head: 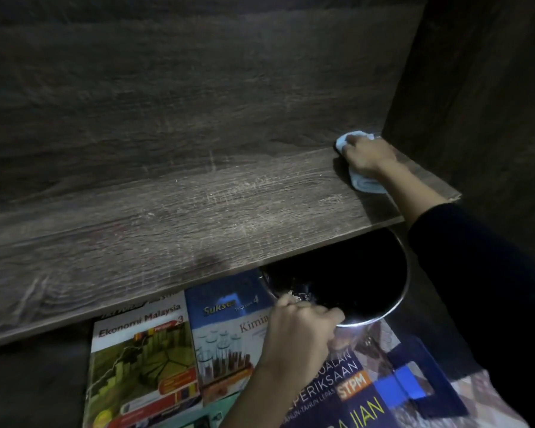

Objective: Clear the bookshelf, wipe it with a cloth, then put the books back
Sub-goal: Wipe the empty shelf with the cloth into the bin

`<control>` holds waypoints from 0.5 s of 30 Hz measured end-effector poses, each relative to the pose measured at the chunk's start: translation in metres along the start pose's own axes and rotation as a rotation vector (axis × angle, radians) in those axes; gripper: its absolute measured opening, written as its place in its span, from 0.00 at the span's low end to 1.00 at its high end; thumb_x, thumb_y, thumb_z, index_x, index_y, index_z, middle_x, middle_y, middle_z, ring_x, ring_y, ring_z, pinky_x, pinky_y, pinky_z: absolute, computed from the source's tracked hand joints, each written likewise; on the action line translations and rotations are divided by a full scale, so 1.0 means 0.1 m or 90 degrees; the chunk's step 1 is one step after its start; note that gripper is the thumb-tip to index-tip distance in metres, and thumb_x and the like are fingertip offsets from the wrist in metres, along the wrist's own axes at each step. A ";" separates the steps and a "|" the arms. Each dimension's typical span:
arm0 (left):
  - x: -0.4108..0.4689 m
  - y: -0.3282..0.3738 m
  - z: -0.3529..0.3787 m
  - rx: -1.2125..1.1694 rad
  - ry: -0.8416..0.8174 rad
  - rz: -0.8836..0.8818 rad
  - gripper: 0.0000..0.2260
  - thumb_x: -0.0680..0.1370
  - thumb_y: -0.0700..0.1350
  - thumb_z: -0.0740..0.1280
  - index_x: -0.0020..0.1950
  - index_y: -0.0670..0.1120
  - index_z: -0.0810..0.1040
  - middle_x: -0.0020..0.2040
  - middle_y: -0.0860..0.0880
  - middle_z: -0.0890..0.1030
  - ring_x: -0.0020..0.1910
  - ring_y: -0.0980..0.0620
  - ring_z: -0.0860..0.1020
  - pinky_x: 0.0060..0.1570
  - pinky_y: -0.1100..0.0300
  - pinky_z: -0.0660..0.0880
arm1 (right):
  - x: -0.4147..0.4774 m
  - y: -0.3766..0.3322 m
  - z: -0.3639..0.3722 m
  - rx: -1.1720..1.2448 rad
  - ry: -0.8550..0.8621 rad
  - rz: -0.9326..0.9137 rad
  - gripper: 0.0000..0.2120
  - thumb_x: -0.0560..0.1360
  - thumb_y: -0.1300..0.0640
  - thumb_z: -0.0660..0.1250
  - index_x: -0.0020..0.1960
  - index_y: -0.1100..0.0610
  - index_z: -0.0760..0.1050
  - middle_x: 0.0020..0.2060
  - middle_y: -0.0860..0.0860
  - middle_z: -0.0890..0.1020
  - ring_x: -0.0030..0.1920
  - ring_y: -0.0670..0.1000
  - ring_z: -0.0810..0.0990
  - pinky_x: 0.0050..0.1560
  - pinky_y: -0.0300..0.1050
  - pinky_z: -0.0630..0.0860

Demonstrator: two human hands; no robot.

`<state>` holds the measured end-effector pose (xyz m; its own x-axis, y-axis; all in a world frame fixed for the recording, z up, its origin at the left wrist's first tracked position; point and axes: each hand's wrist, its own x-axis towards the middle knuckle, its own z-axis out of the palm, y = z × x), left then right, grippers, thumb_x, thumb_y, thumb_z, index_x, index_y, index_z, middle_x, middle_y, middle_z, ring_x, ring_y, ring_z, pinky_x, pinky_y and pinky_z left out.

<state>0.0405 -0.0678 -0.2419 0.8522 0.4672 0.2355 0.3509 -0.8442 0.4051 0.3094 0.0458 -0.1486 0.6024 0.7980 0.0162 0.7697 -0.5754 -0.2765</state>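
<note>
Now right hand (368, 156) clutches crumpled cloth (366, 184) on grainy shelf (198, 220); left hand (297, 330) grips shiny bowl (397, 299).

Two bare hands in frame. Upper right: right hand (368, 156); lower centre: left hand (300, 324). On the right arm, a long black sleeve (464, 257), right side of frame. Plain, matte look; too dim to tell weave or print. Cuff edge straight and close to the arm, partway up the forearm, right of centre. Wrist and lower forearm bare past the cuff. Broadening toward the lower right corner, outline lost there against the dark background. Bare left forearm (260, 381) along the whole stretch showing, wrist down to bottom edge. Finger and nail detail not resolvable: dim, slightly blurred.
</note>
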 end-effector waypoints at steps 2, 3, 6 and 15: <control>-0.01 0.02 -0.02 0.005 -0.002 0.001 0.12 0.58 0.38 0.79 0.31 0.51 0.79 0.24 0.57 0.77 0.26 0.61 0.76 0.35 0.66 0.69 | -0.05 0.01 0.00 0.017 -0.009 -0.029 0.21 0.82 0.50 0.51 0.73 0.52 0.65 0.72 0.60 0.66 0.71 0.63 0.63 0.67 0.51 0.61; -0.01 0.04 -0.04 0.005 0.006 0.005 0.11 0.59 0.39 0.78 0.32 0.51 0.79 0.24 0.57 0.77 0.26 0.60 0.77 0.35 0.65 0.70 | -0.06 0.02 0.00 0.028 -0.019 -0.049 0.21 0.81 0.50 0.52 0.74 0.50 0.64 0.73 0.59 0.65 0.72 0.62 0.62 0.68 0.50 0.60; -0.03 0.09 -0.11 0.026 0.032 0.018 0.05 0.66 0.43 0.66 0.31 0.50 0.79 0.24 0.56 0.77 0.25 0.58 0.76 0.35 0.65 0.73 | -0.13 -0.01 -0.02 0.057 -0.055 -0.095 0.21 0.80 0.50 0.55 0.73 0.44 0.65 0.74 0.55 0.65 0.73 0.59 0.62 0.70 0.49 0.59; -0.07 0.19 -0.25 0.069 -0.035 -0.008 0.06 0.64 0.41 0.63 0.32 0.51 0.78 0.26 0.56 0.78 0.26 0.56 0.77 0.36 0.63 0.72 | -0.46 -0.30 0.04 0.176 -0.127 -0.208 0.18 0.77 0.54 0.61 0.65 0.40 0.74 0.71 0.46 0.70 0.72 0.51 0.65 0.72 0.44 0.59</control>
<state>0.0313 -0.0809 -0.2134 0.8664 0.4652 0.1813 0.3987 -0.8633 0.3094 0.2580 0.0271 -0.1450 0.2646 0.9638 -0.0322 0.8106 -0.2404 -0.5339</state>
